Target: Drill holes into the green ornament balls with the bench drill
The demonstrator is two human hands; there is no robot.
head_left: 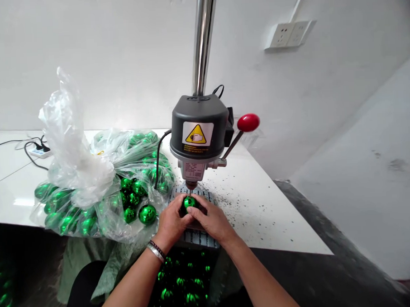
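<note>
Between my two hands sits a shiny green ball, right below the bit of a small drill press. My left hand is closed on the ball's left side, with a bracelet at the wrist. From the right, my right hand grips the same ball, its thumb across the front. The drill bit reaches down to the top of the ball; whether it has entered I cannot tell. Under the hands lies the patterned drill press base. A loose green ball rests left of my left hand.
Clear plastic bags full of green balls cover the table's left part. Dark shavings litter the white tabletop to the right. The red-knobbed lever sticks out rightward. More green balls lie below the table edge. A power strip stands at back left.
</note>
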